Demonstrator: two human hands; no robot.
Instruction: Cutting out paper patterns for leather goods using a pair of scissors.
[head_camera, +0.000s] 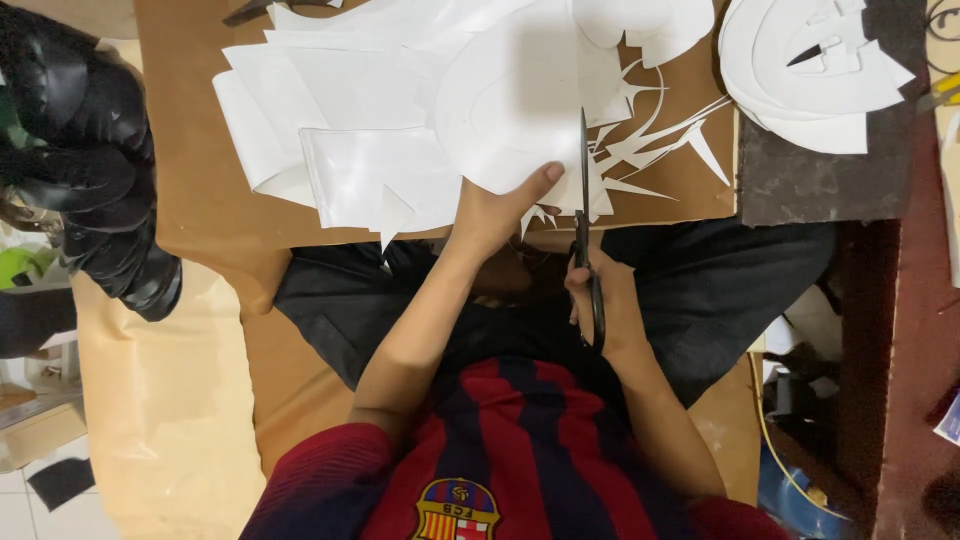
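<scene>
My left hand (497, 208) grips the near edge of a large white sheet (510, 95) with a curved outline, thumb on top. My right hand (603, 296) holds black scissors (583, 190) by the handles. The blades point away from me and cut into the sheet just right of my left thumb. Thin, pointed white offcuts (655, 150) lie fanned out to the right of the blades. The work rests on a brown cardboard board (190, 200) over my lap.
More white sheets (340, 110) lie overlapped at the left on the board. A pile of cut white curved shapes (810, 70) sits on a dark mat (820, 180) at the upper right. A stack of shiny black pieces (90, 150) stands at the far left.
</scene>
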